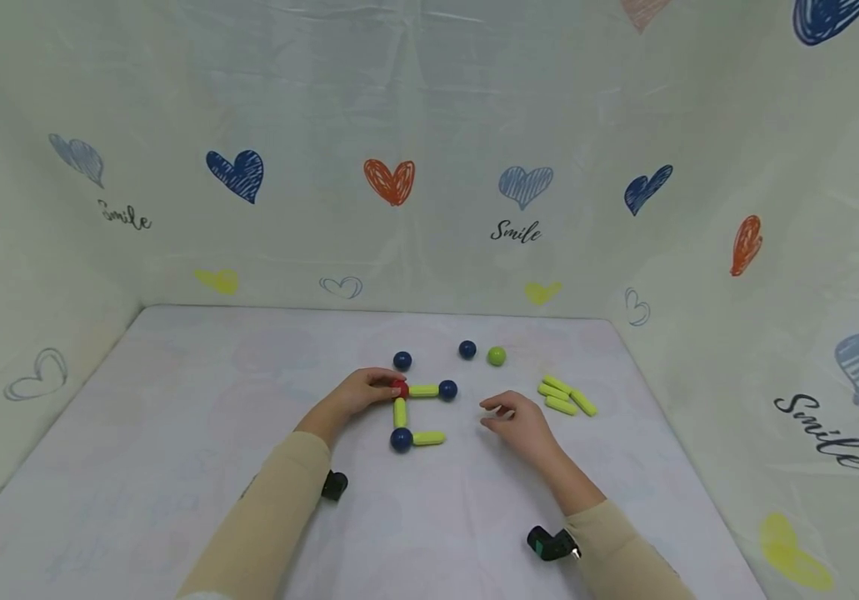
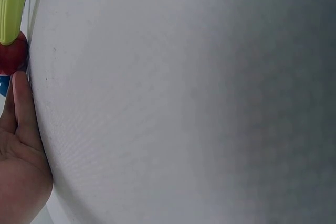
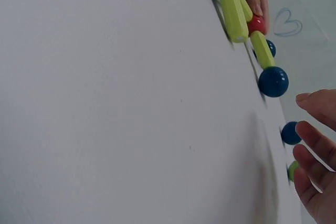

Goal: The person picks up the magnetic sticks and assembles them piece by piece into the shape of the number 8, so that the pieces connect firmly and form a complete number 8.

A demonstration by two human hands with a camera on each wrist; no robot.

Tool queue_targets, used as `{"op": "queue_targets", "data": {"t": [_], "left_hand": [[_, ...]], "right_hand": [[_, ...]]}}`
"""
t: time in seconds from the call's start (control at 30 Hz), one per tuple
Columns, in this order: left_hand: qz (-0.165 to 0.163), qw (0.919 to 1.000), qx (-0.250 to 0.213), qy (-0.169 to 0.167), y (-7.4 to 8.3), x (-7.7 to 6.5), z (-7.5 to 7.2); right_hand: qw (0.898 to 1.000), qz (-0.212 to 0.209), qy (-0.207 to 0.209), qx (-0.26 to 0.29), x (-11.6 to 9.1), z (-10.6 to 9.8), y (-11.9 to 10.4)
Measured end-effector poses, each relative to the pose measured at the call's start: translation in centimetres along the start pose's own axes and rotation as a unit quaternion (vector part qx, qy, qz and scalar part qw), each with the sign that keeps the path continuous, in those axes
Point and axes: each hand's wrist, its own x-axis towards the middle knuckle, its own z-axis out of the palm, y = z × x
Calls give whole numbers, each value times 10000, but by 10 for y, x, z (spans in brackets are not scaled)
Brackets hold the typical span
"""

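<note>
A red ball (image 1: pixel 400 389) joins two yellow-green rods, and my left hand (image 1: pixel 357 393) holds it between thumb and fingers. One rod (image 1: pixel 423 390) runs right to a blue ball (image 1: pixel 447 390). The other rod (image 1: pixel 400 412) comes toward me to a second blue ball (image 1: pixel 402 440), from which another rod (image 1: pixel 429 437) points right with a free end. To the right of this joined piece, my right hand (image 1: pixel 519 425) hovers with fingers loosely bent and nothing between them. In the right wrist view its thumb and fingertips (image 3: pixel 310 129) stand apart.
Behind the joined piece lie a loose blue ball (image 1: pixel 402 361), another blue ball (image 1: pixel 467 350) and a green ball (image 1: pixel 496 356). Several loose yellow-green rods (image 1: pixel 560 405) lie right of my right hand. A heart-printed sheet (image 1: pixel 444 250) hangs behind the white table (image 1: pixel 174 467).
</note>
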Motion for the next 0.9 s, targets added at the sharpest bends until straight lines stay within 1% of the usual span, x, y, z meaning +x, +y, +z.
{"op": "queue_targets", "data": {"t": [0.3,0.43,0.53,0.7,0.9], "left_hand": [[-8,10000,-7,35,-1,0,-2],[-14,10000,-23,36,0,-1,-2],[10,10000,-25,27,1,-2,-2],[53,10000,-45,27,1,-2,-2],[3,9999,-112,23,-1,-1,0]], "right_hand": [[9993,248,291,43,5,-24,22],[9987,275,426,44,8,-32,31],[9983,329,478,39,11,-35,36],[9974,456,550,77,18,-38,38],[9972,370,651,59,30,-38,38]]}}
